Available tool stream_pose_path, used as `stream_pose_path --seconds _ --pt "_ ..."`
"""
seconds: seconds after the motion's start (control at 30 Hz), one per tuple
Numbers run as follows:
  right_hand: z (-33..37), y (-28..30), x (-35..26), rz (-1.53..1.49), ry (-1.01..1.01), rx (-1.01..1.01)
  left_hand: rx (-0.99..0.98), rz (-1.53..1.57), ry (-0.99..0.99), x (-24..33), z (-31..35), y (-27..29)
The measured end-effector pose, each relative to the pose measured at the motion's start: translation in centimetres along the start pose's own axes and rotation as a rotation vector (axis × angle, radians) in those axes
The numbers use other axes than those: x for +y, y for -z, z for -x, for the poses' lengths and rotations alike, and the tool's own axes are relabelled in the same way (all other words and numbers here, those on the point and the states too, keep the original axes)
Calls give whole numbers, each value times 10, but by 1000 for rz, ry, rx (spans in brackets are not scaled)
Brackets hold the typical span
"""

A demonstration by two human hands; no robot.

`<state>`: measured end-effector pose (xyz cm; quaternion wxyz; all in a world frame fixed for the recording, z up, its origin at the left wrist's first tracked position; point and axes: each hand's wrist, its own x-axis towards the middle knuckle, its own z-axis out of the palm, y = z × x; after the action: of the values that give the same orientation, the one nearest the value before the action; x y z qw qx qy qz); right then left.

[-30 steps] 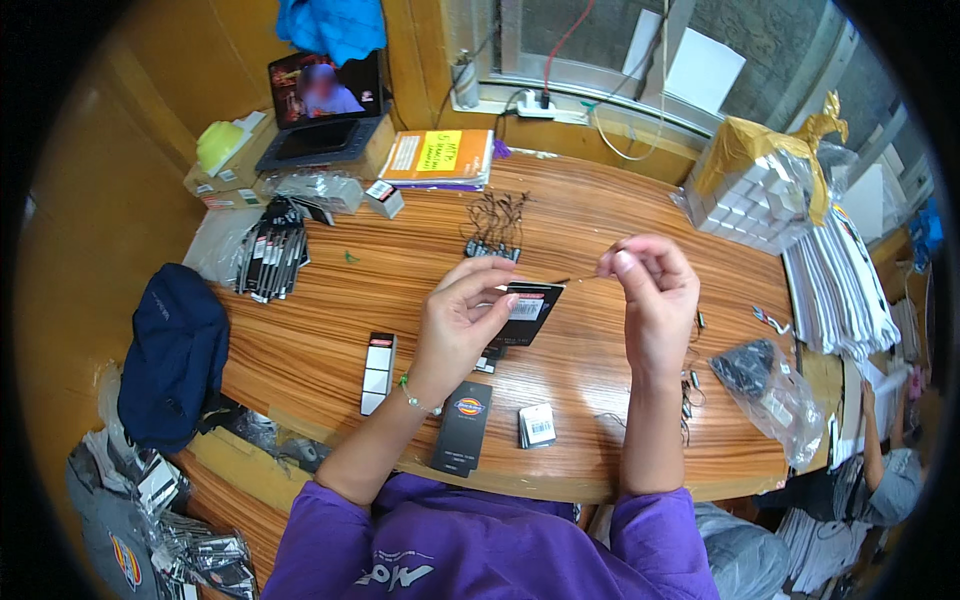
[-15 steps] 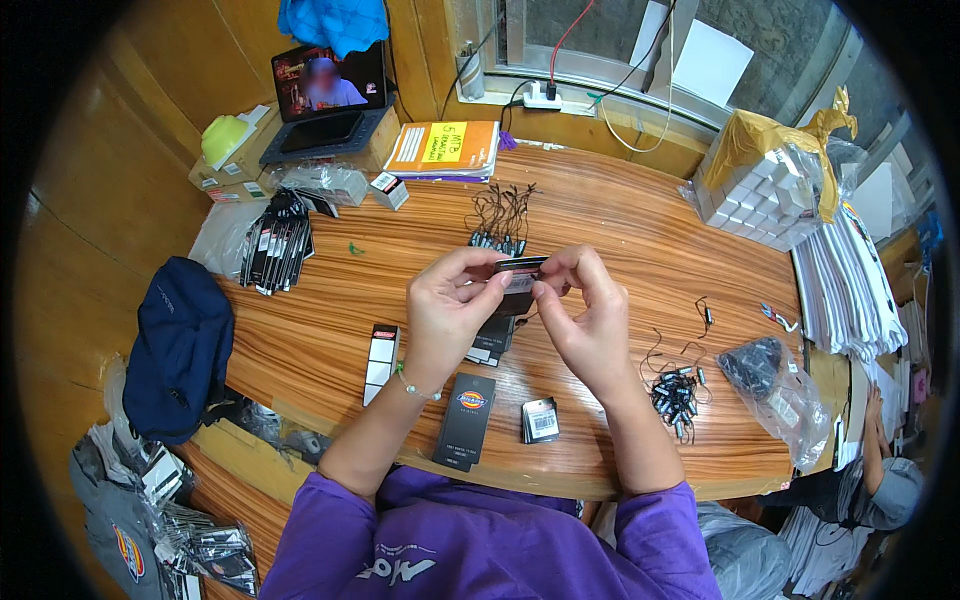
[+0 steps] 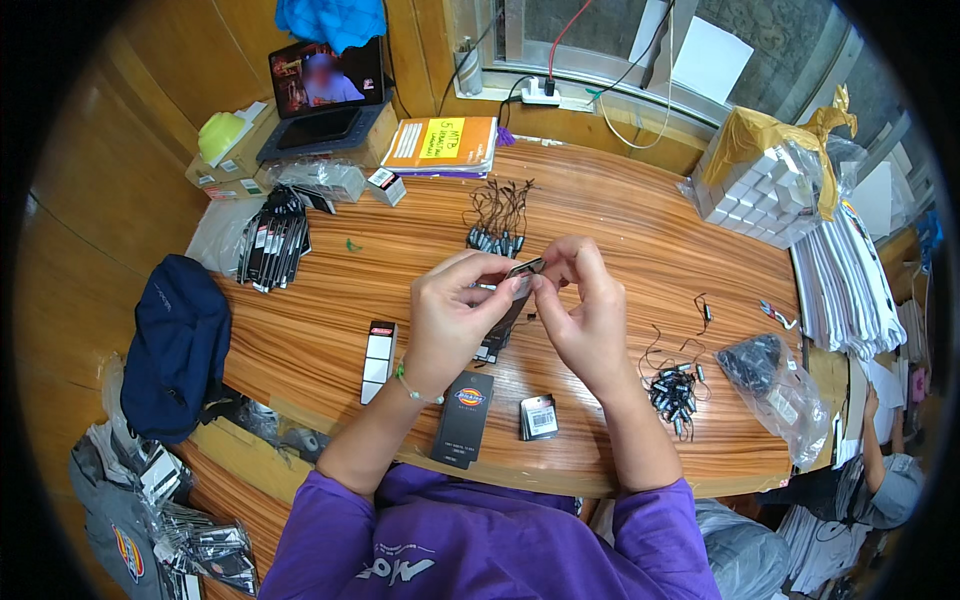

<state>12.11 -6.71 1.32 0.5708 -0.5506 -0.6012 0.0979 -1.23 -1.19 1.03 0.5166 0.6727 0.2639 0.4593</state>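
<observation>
My left hand (image 3: 452, 305) pinches a black hang tag (image 3: 511, 308) between thumb and fingers, above the middle of the table. At the tag's top edge, the thumb and forefinger of my right hand (image 3: 585, 315) are closed on it too; its upper end is tilted, and the fingers partly cover it. Under the hands, more black tags (image 3: 489, 350) show in part. Nearer to me lie a stack of black hang tags (image 3: 462, 420) and a small stack of cards with barcode labels (image 3: 538, 417). A black-and-white label strip (image 3: 379, 362) rests left of my left wrist.
Black tag strings lie in a bundle (image 3: 497, 222) beyond my hands and in a pile (image 3: 676, 395) at the right, beside a clear plastic bag (image 3: 790, 405). Small nippers (image 3: 778, 315) are near the right edge. Finished-looking tags (image 3: 272, 240) and a navy bag (image 3: 180, 345) sit left.
The hang tag has tipped, so its labelled face shows less now. Both hands stay in nearly the same place, still pinching it.
</observation>
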Motion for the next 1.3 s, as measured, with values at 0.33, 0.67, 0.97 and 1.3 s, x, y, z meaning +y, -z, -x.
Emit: stream_pose_path --seconds 0.33,0.67,0.97,1.3 --pt "-2 -2 15 -291 -125 -22 -6 -116 -58 5 -2 -2" --pt "-1 -8 20 -443 -229 -27 33 -196 -100 0 -1 -6" --pt "-2 -8 19 -481 -286 -33 12 -395 -239 -4 -5 -2" --pt "5 -19 25 -670 -383 -4 55 -387 -198 -10 -1 -6"
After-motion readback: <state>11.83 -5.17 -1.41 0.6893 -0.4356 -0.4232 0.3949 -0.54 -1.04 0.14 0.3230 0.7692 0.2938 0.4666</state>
